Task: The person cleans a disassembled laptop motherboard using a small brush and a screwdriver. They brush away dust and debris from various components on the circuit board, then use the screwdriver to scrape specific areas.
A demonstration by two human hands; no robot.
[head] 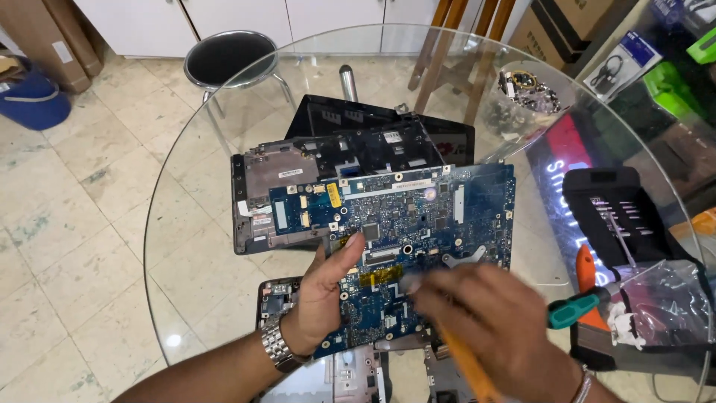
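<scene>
Presently left hand (322, 295) grips blue circuit board (406, 239) at its 8 o'clock edge; right hand (496, 317) (blurred) closes on orange-handled tool (466, 366); clear bag (664, 298), contents indistinct, at 3 o'clock on glass bench (194, 224).

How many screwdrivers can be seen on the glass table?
1: a screwdriver with a green and black handle lies at the table's right side, beside the black tool case. Others may be hidden under the clear plastic bag.

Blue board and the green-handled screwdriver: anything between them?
Head view: only the right hand, blurred; past it, bare glass table between blue board and screwdriver.
</scene>
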